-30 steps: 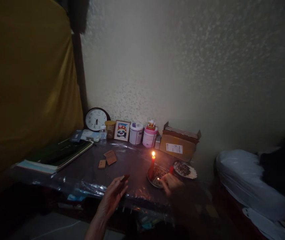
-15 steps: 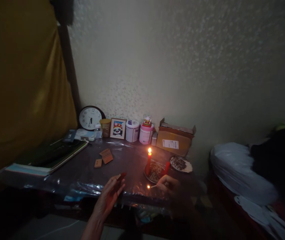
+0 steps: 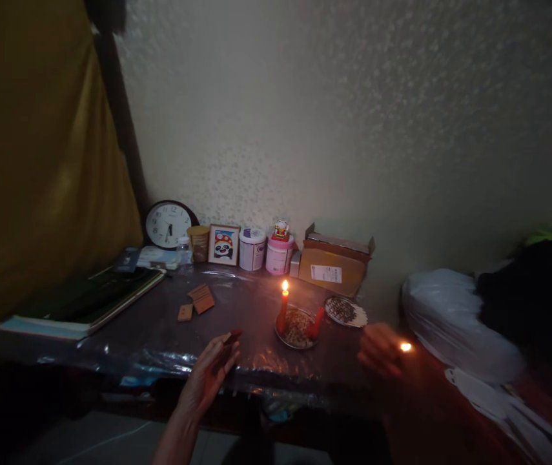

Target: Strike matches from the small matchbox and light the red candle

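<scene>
My right hand point(image 3: 381, 350), dim and blurred, is closed on a burning match whose flame point(image 3: 405, 347) glows at its right side. The match's stick is hard to make out. Between thumb and fingers, my left hand point(image 3: 210, 373) grips a small flat brown piece point(image 3: 232, 336) above the table's front part. A lit red candle point(image 3: 284, 314) stands upright at the left of a round metal plate point(image 3: 299, 348) of brown bits. A second red candle point(image 3: 317, 321), unlit and tilted, is at the plate's right. Behind my right hand lies a dish of dark-headed matches point(image 3: 346, 311).
Brown flat pieces point(image 3: 201, 299) lie on the plastic-covered table point(image 3: 246, 303). Along the wall stand a clock point(image 3: 169, 224), a panda picture point(image 3: 224, 245), two tins point(image 3: 252, 250) and a cardboard box point(image 3: 334, 265). A white plastic bag point(image 3: 445, 316) is at the right.
My right hand has swung right with the burning match, away from the plate and past the table's right part. My left hand stays nearly in place. The view has shifted slightly.
</scene>
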Demonstrator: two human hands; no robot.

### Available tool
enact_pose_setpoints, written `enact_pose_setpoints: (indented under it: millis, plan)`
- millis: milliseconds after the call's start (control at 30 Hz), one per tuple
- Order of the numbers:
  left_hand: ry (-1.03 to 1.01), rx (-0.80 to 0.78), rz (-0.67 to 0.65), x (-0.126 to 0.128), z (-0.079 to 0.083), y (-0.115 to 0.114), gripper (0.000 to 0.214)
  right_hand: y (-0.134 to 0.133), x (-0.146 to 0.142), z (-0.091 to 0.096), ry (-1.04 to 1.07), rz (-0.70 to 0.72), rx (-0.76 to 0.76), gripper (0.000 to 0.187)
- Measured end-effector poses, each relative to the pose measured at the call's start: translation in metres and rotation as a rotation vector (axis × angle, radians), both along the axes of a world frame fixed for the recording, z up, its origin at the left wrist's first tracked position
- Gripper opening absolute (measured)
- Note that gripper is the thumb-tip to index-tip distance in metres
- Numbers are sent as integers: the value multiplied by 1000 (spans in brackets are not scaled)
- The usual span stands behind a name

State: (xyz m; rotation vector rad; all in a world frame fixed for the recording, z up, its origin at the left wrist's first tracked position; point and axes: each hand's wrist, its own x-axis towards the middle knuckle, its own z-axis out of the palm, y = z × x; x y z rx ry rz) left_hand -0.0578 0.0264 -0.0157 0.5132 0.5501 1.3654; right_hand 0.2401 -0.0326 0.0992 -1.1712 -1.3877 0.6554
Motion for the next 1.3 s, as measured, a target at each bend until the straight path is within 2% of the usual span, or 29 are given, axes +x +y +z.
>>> enact_pose_setpoints:
  millis: [133,200,300,367,433,500,600,733,867,967,1033,1167,1300]
  plan:
    - [20,26,3,1,1,-2,22,0,-26,-7,-177,-14,-55,21]
    - [31,33,3,0,2,-4,23,-1,-33,-11,-115,-13,-91,21]
    - [34,34,4,-2,1,-4,23,-3,-34,-13,125,134,-168,24]
    - [26,34,2,-3,0,-3,23,-3,-32,-15,101,213,-202,23]
    - [14,27,2,-2,0,-3,21,-2,-28,-21,-87,139,-185,20]
    - [5,18,1,-2,1,-3,19,0,-20,-27,-209,-6,-170,17]
    - [12,5,-5,-2,4,-5,19,2,4,-29,-79,-133,-182,18]
    - [26,12,-11,-1,5,-5,20,-8,37,-13,40,-151,-63,27]
    - [30,7,-22,1,3,-3,21,-16,36,-5,-95,-93,-61,22]
    - [29,2,-25,1,1,-3,22,-8,27,-18,-158,-90,-86,20]
    - [21,-4,-19,0,0,-3,22,3,29,-31,-144,-147,-120,24]
    - [10,-8,-1,-1,2,-4,22,19,52,-52,-67,-239,-164,25]
    - [20,-18,9,0,6,-5,22,26,76,-60,-37,-307,-187,24]
